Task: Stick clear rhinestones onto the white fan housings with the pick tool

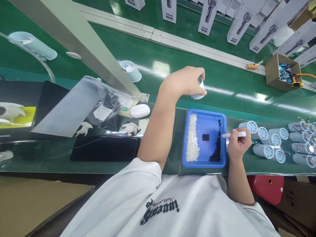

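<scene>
My left hand (184, 82) reaches over the far side of the bench, closed around a pale cylindrical plastic housing (198, 96), largely hidden by the fingers. In a fist, my right hand (239, 143) grips a white pen-shaped tool (241, 134). Its tip points left, over the right rim of a blue tray (204, 165), beside a strip of small black pieces (216, 149). Small clear or whitish pieces (192, 141) form a band along the tray's left side. Between the two bands lies a black square (205, 137).
Pale cylinders with wires (274, 140) lie to the right. On the left are a black flat panel (105, 148), a white mouse-shaped object (140, 111) and plastic bags (106, 108). A slanted metal post (93, 42) rises there. Across the green surface stand white boxes (207, 16) and a cardboard box (281, 72).
</scene>
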`<action>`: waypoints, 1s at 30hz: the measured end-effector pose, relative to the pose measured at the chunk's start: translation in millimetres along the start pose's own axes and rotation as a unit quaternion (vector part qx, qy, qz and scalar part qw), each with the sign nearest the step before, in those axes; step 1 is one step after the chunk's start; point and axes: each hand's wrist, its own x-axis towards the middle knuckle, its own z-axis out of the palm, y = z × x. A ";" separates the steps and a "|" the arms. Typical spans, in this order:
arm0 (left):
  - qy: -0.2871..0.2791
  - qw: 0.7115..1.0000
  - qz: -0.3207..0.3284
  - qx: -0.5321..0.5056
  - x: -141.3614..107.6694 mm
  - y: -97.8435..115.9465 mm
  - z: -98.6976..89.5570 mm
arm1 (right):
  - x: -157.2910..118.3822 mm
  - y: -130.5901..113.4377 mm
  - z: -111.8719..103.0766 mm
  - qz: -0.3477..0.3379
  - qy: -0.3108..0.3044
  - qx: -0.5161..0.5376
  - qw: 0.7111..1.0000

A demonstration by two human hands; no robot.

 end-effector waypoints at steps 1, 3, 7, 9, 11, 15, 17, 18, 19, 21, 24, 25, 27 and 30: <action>0.007 1.000 0.007 -0.004 -0.1 -0.1 -0.1 | -0.3 0.2 0.0 0.003 -0.006 0.002 1.000; 0.014 1.000 0.015 -0.009 -0.3 0.1 -0.1 | -1.0 0.8 0.1 0.003 -0.014 0.003 1.000; 0.008 1.000 0.020 -0.011 -1.0 1.5 -0.1 | -1.6 2.0 0.1 0.001 0.006 -0.004 1.000; 0.011 1.000 0.021 -0.013 -1.2 2.0 0.1 | -1.3 0.9 0.7 0.018 0.020 0.011 1.000; 0.019 0.999 0.026 -0.018 -0.9 2.1 0.8 | -0.6 -2.2 2.4 0.039 0.025 0.048 0.998; 0.032 0.999 0.037 -0.022 1.6 1.9 3.1 | 0.0 -10.6 9.2 0.041 -0.016 0.106 0.993; 0.032 0.998 0.039 -0.023 2.6 2.3 3.8 | -1.4 -12.3 12.5 0.031 -0.044 0.113 0.992; 0.031 0.998 0.040 -0.022 2.7 2.7 3.9 | -2.5 -12.1 13.7 0.026 -0.056 0.112 0.992; 0.029 0.998 0.042 -0.022 2.6 3.1 3.8 | -3.7 -11.5 14.5 0.022 -0.064 0.110 0.992; 0.027 0.998 0.043 -0.022 1.6 3.6 3.3 | -6.1 -9.3 15.1 0.018 -0.076 0.101 0.992; 0.027 0.998 0.043 -0.024 -1.0 3.9 2.2 | -8.3 -6.9 14.5 0.016 -0.083 0.087 0.993; 0.029 0.998 0.047 -0.027 -1.8 3.9 2.0 | -8.6 -6.6 14.3 0.015 -0.085 0.084 0.993; 0.030 0.998 0.052 -0.028 -2.8 4.2 1.6 | -8.8 -6.5 13.9 0.014 -0.091 0.078 0.993; 0.035 0.998 0.052 -0.026 -2.6 5.0 1.6 | -9.3 -6.3 13.7 0.011 -0.099 0.070 0.993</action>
